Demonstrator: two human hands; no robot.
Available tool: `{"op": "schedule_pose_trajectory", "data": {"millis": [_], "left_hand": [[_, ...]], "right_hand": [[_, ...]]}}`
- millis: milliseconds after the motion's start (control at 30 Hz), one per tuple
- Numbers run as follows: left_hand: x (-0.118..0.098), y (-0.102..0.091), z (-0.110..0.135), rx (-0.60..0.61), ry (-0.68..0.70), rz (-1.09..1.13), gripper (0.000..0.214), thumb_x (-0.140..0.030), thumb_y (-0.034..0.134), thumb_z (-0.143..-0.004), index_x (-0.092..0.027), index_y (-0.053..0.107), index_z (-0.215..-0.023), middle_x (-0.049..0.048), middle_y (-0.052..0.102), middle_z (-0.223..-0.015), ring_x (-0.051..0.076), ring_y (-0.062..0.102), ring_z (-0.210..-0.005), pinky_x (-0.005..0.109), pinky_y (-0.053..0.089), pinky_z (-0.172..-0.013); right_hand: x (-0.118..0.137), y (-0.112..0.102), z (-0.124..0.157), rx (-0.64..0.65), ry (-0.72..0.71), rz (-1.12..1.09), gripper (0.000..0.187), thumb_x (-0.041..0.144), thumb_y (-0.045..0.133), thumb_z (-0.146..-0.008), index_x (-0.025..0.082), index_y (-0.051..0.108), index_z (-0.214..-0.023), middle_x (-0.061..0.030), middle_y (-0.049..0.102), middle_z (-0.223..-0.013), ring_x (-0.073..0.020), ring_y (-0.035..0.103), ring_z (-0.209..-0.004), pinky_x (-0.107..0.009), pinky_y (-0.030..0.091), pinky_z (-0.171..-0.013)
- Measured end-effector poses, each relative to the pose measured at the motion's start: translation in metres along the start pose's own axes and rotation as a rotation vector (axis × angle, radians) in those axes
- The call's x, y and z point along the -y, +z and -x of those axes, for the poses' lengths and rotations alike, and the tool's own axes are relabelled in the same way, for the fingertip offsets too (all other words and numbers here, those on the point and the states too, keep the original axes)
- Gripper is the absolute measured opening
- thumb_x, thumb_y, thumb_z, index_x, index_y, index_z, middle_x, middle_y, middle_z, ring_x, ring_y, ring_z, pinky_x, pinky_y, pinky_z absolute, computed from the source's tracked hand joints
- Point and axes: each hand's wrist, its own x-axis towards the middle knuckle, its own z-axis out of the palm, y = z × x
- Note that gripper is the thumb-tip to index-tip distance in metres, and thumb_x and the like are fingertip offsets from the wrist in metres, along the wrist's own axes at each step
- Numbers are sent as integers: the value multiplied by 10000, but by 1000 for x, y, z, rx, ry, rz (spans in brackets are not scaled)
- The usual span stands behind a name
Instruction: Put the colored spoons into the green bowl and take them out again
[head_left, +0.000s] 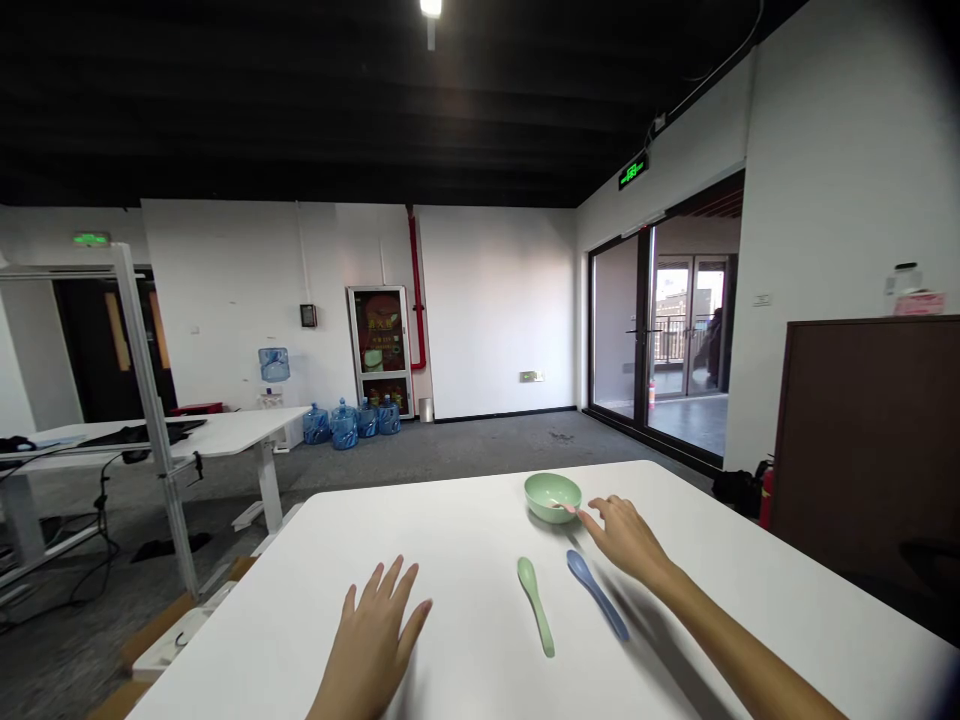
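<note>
White table (pixel 240 640): two spoons and a bowl between bare hands.
Left hand (pixel 369 640) spread wide, empty. Green spoon (pixel 535 605), green bowl (pixel 553 497), blue spoon (pixel 596 592): apparently light, slick plastic; grip spoons by handles. Right hand (pixel 622 540) narrow, empty, fingertips at bowl rim.

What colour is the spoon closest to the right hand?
The spoon is plain blue, with no visible pattern; it shows best in the head view.

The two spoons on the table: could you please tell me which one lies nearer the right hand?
The blue spoon is the nearer one, lying just below the right hand. The green spoon lies further left, with the blue spoon between it and that hand.
</note>
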Motion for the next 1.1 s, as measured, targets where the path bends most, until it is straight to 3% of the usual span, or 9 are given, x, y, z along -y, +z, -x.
{"op": "schedule_pose_trajectory", "data": {"millis": [133, 267, 433, 600, 867, 1100], "left_hand": [[1, 1, -1, -7, 8, 17, 575, -490, 348, -1033, -256, 523, -1529, 92, 481, -1644, 355, 397, -1544, 639, 364, -1223], [2, 2, -1, 7, 2, 15, 575, -492, 354, -1031, -258, 525, -1527, 92, 477, -1647, 357, 395, -1544, 638, 367, -1223], [4, 7, -4, -4, -6, 18, 565, -495, 369, -1027, -270, 536, -1518, 95, 490, -1639, 354, 408, -1538, 640, 375, -1220], [7, 12, -4, -3, -10, 14, 566, -502, 370, -1028, -274, 534, -1519, 90, 492, -1639, 355, 409, -1537, 640, 376, -1221], [9, 15, -3, -6, -16, 33, 569, -500, 355, -1031, -273, 530, -1523, 91, 485, -1643, 353, 405, -1539, 645, 371, -1221], [9, 16, -2, -14, -19, 24, 564, -502, 371, -1027, -279, 534, -1519, 89, 494, -1638, 346, 408, -1539, 634, 375, -1222]], "right_hand": [[13, 7, -46, 96, 59, 86, 493, 432, 426, -1023, 95, 728, -1218, -196, 706, -1280, -318, 611, -1243, -353, 443, -990], [22, 20, -82, 169, 141, 92, 375, 360, 515, -974, 101, 765, -1080, -205, 752, -1190, -300, 690, -1141, -325, 470, -882], [21, 37, -107, 231, 244, 83, 401, 365, 649, -894, 105, 742, -1184, -209, 746, -1234, -298, 724, -1111, -308, 503, -795], [17, 47, -115, 281, 297, 82, 508, 377, 773, -809, 129, 726, -1249, -202, 738, -1272, -322, 719, -1139, -335, 540, -813], [23, 47, -111, 269, 292, 58, 520, 425, 739, -874, 91, 710, -1271, -232, 728, -1285, -327, 716, -1157, -335, 529, -847], [34, 17, -96, 167, 261, 58, 584, 572, 397, -1027, 118, 744, -1147, -246, 735, -1221, -343, 714, -1113, -376, 493, -813]]}}
